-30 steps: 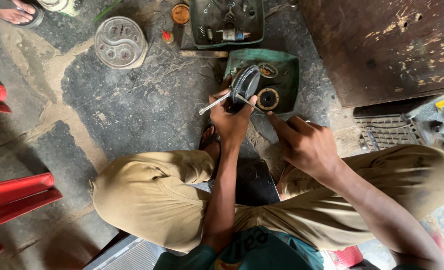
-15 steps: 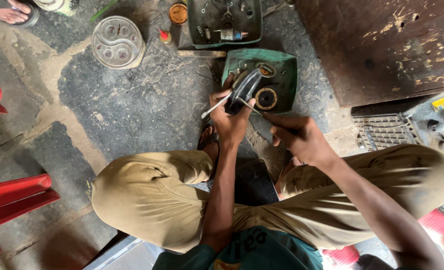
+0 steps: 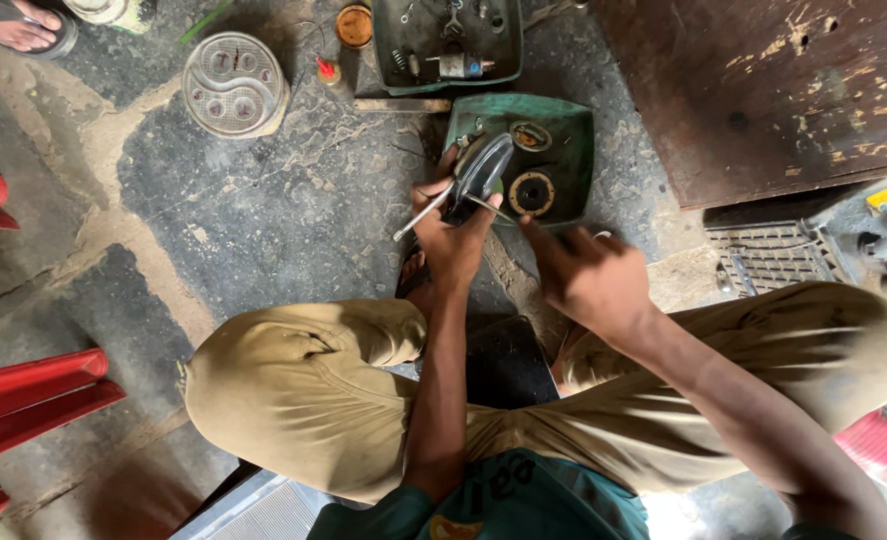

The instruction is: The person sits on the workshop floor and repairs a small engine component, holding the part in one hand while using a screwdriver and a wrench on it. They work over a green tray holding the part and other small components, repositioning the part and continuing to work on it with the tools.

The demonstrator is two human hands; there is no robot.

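Observation:
My left hand [image 3: 451,232] grips a dark round metal part [image 3: 481,172] with a thin silver rod [image 3: 422,213] sticking out to the left. I hold it just above a green tray [image 3: 569,140] on the floor. My right hand [image 3: 586,274] holds a slim tool [image 3: 489,206] whose tip touches the dark part. Inside the green tray lie a brass-rimmed ring [image 3: 532,192] and an oval ring [image 3: 531,135]. I squat with my khaki-clad knees spread wide.
A second green tray [image 3: 394,60] with small parts stands farther back. A round grey lid [image 3: 235,84] and a small orange tin [image 3: 354,26] lie at the upper left. Another person's sandalled foot [image 3: 21,28] is at the top left. Red plastic [image 3: 24,390] sits left, a rusty sheet [image 3: 764,90] right.
My right hand has moved left toward the dark part, bringing the slim tool against it. The left hand has kept the part nearly still.

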